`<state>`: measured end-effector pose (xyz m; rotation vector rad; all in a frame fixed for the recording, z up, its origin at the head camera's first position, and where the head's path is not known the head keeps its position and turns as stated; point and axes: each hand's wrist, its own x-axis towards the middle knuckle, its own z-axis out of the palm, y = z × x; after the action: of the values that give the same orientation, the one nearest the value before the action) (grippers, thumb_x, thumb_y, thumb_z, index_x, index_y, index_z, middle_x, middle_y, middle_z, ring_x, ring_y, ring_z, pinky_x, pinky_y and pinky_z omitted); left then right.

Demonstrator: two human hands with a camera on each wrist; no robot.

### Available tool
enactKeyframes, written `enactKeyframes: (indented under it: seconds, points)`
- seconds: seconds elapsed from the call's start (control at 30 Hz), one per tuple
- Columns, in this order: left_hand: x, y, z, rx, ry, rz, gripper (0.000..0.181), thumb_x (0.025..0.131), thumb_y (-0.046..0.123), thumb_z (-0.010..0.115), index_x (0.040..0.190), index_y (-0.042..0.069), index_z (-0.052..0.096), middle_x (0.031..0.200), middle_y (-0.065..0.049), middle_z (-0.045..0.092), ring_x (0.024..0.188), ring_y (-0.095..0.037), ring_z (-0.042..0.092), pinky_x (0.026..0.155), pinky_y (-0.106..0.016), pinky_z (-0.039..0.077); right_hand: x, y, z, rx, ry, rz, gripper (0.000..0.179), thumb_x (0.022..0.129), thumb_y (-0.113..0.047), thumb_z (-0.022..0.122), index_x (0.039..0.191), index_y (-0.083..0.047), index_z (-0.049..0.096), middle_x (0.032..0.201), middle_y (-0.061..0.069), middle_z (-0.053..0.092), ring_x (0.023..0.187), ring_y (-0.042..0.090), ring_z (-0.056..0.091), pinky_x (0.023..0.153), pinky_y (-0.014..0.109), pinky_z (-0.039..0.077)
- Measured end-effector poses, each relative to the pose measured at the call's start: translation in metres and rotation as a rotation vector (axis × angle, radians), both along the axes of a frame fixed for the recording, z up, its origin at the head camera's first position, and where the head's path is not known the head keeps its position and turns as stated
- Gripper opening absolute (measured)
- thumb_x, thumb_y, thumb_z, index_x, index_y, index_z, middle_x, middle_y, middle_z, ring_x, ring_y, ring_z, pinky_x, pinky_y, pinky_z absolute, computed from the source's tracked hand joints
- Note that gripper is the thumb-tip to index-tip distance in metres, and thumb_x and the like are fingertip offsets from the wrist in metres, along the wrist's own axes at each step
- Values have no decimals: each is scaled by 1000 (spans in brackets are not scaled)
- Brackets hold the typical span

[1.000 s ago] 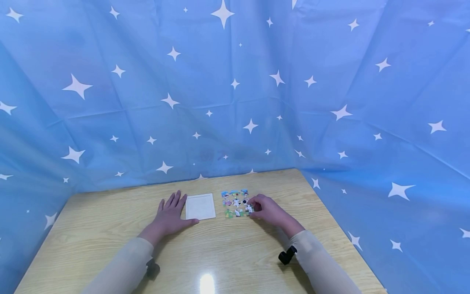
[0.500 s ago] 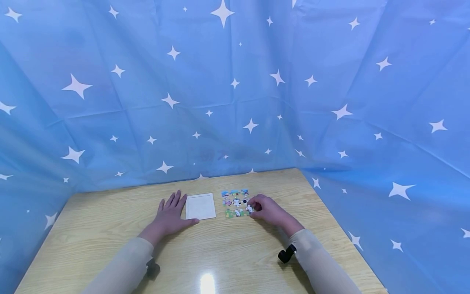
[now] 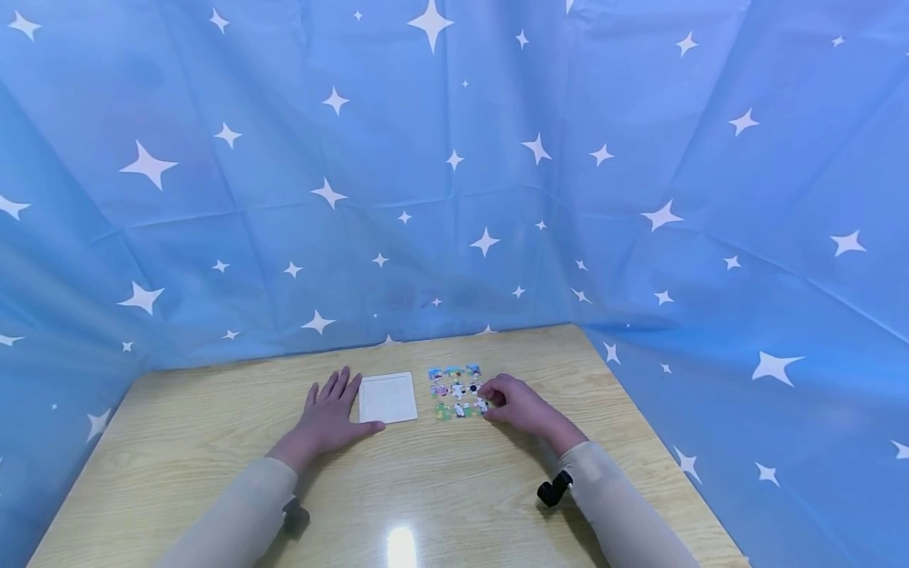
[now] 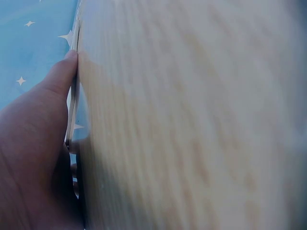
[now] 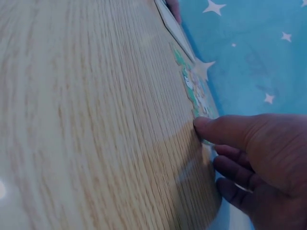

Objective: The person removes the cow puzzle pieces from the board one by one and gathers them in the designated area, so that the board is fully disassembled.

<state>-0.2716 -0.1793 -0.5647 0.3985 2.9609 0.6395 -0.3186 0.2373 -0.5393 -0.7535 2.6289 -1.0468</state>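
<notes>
On the table lies a shallow white square tray (image 3: 387,398). My left hand (image 3: 328,422) rests beside it with fingers spread, forefinger at its left edge and thumb at its near left corner. Right of the tray, several colourful jigsaw pieces (image 3: 458,391) are laid in loose rows with small gaps between them. My right hand (image 3: 521,409) is at their right side, thumb and forefinger curled around the near right corner jigsaw piece (image 3: 482,405). In the right wrist view the thumb (image 5: 207,125) presses at that piece's edge, while the forefinger's tip is hidden.
The pale wooden table (image 3: 398,481) reaches back to a blue curtain (image 3: 398,197) with white stars, which also runs along the right side. A black wrist camera (image 3: 554,489) sticks out from the right sleeve close over the table.
</notes>
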Motion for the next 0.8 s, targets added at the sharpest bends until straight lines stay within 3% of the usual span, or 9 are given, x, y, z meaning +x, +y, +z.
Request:
enactKeyframes:
  seconds: [0.47, 0.8]
  points:
    - [4, 0, 5, -21, 7, 6, 120, 95, 81, 66, 175, 1, 25, 181, -28, 15, 167, -50, 13, 129, -76, 6, -1, -2, -2, -14, -13, -27, 27, 98, -5, 84, 123, -4, 74, 106, 5, 62, 97, 21, 58, 85, 35, 52]
    - [3, 0, 2, -10, 12, 5, 121, 95, 82, 64, 175, 2, 24, 181, -28, 16, 168, -50, 12, 129, -76, 5, 2, -1, -2, -56, -47, -51, 31, 99, -10, 85, 127, -3, 73, 111, 7, 64, 100, 22, 59, 87, 37, 52]
